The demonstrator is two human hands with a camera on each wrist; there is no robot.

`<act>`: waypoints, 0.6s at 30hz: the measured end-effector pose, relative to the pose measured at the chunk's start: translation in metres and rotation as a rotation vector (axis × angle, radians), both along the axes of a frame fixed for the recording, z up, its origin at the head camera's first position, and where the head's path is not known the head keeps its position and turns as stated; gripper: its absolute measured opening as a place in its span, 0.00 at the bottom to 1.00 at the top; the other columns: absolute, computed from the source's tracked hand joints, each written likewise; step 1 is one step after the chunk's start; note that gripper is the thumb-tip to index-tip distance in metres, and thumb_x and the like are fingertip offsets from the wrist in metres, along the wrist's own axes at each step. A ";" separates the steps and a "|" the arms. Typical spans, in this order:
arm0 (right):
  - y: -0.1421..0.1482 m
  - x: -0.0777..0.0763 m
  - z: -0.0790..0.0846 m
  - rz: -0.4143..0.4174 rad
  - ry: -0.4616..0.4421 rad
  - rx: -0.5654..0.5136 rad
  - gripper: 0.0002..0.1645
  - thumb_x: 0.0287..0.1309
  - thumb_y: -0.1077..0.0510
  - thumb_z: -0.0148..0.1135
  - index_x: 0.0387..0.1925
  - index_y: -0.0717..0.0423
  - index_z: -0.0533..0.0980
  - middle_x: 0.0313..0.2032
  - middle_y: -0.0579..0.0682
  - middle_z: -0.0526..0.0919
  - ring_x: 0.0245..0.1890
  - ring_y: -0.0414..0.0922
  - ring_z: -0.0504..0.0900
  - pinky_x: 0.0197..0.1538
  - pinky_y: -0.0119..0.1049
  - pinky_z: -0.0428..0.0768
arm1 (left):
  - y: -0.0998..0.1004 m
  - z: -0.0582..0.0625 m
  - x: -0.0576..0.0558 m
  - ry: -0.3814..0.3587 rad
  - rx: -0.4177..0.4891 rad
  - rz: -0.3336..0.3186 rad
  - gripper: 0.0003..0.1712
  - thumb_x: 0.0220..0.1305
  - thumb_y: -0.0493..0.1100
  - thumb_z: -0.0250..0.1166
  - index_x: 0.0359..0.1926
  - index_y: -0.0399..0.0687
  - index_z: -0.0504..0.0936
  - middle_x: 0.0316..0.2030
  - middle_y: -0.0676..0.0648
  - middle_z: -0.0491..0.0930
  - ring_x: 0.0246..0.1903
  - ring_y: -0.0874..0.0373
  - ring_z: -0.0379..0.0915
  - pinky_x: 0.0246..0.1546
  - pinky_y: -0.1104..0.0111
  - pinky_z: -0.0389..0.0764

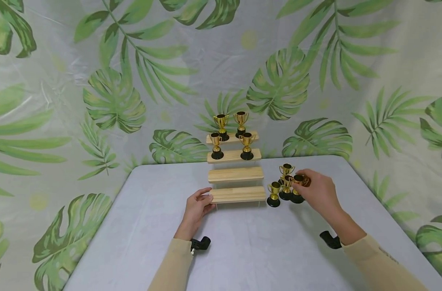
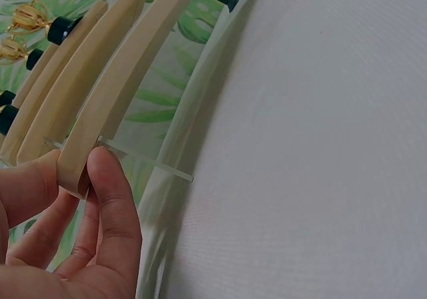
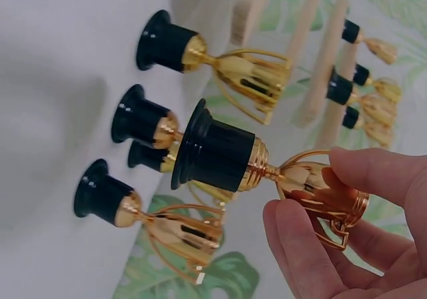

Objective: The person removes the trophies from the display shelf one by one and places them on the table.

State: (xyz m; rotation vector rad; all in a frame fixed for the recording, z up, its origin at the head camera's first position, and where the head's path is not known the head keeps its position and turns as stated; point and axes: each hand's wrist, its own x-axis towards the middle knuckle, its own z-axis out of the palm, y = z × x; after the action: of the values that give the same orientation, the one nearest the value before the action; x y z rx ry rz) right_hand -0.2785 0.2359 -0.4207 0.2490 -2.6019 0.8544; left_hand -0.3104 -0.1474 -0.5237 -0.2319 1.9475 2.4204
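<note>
My left hand (image 1: pixel 197 208) pinches the left end of the lowest step of a tiered wooden display stand (image 1: pixel 237 195), thumb and fingers on opposite faces of the board in the left wrist view. At the stand's right, my right hand (image 1: pixel 320 192) grips a small gold trophy cup (image 3: pixel 223 153) by its bowl, its black base pointing away from the fingers. Several like trophies stand close by on the table, among them a front one (image 1: pixel 274 195) near the stand's right end. The hand partly hides the group in the head view.
Two trophies stand on the top step (image 1: pixel 232 138) and two on the step below (image 1: pixel 228 157). Clear legs hold up the boards. A white-covered table (image 1: pixel 148 226) lies under everything, with a leaf-print curtain (image 1: pixel 213 64) behind it.
</note>
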 end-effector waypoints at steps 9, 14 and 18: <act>0.006 -0.001 -0.021 -0.016 -0.013 -0.012 0.23 0.57 0.53 0.74 0.52 0.59 0.81 0.33 0.54 0.86 0.29 0.49 0.82 0.24 0.39 0.77 | 0.000 0.001 0.001 0.007 0.006 -0.005 0.24 0.67 0.35 0.67 0.63 0.39 0.77 0.45 0.39 0.80 0.38 0.54 0.82 0.39 0.67 0.86; 0.006 0.000 -0.028 -0.016 -0.035 -0.025 0.25 0.57 0.54 0.74 0.54 0.60 0.80 0.34 0.55 0.86 0.30 0.49 0.83 0.23 0.38 0.76 | -0.001 0.001 0.001 0.005 0.012 -0.008 0.24 0.67 0.34 0.67 0.63 0.39 0.78 0.44 0.40 0.80 0.37 0.55 0.82 0.39 0.67 0.86; 0.006 -0.001 -0.032 -0.022 -0.032 -0.020 0.26 0.56 0.54 0.75 0.54 0.60 0.80 0.33 0.55 0.86 0.30 0.50 0.83 0.24 0.39 0.77 | -0.001 0.001 0.001 0.002 0.013 -0.013 0.24 0.67 0.34 0.67 0.63 0.40 0.77 0.45 0.39 0.80 0.38 0.55 0.82 0.39 0.67 0.86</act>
State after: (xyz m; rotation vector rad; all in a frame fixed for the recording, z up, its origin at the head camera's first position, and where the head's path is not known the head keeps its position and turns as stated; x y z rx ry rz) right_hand -0.2793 0.2416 -0.4527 0.2025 -2.6189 0.8836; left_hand -0.3094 -0.1485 -0.5224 -0.2158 1.9274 2.4248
